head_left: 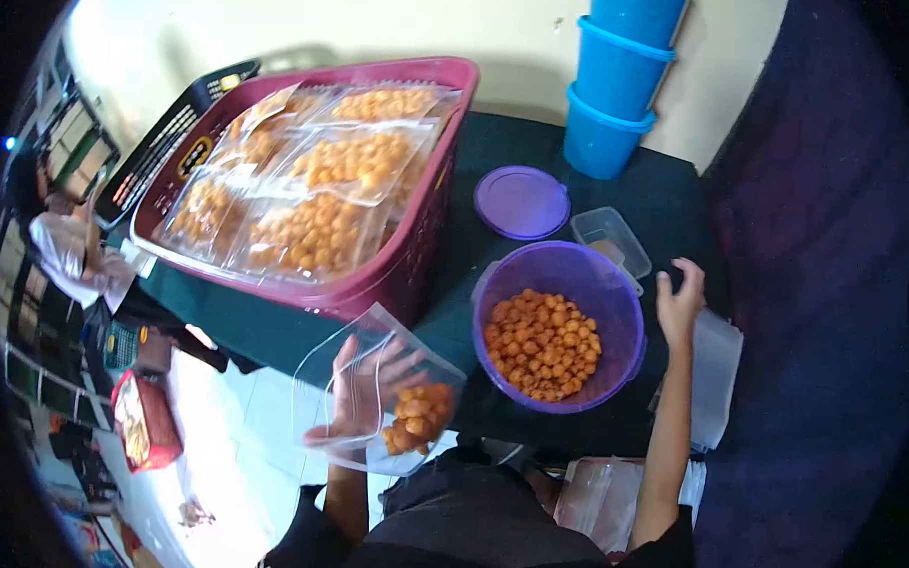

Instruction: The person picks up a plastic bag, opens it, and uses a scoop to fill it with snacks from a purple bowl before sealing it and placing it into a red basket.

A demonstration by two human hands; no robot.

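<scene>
My left hand [358,396] holds up a clear zip bag [430,366] over the floor beside the table, its fingers spread and showing through the plastic. A small heap of round orange-brown snack balls [418,419] sits in the bag's lower corner. My right hand [682,297] is raised to the right of a purple tub [628,340], fingers apart and nothing in them. More of the same snack balls [542,345] fill the bottom of that tub. Just beyond the tub, near my right hand, lies a clear plastic container [616,238].
A maroon basket [420,273] piled with filled bags [323,184] stands at the left on the dark-covered table [525,141]. Behind the tub is a purple lid [522,202]. Blue buckets [609,109] are stacked at the back. Another person [75,246] stands at far left.
</scene>
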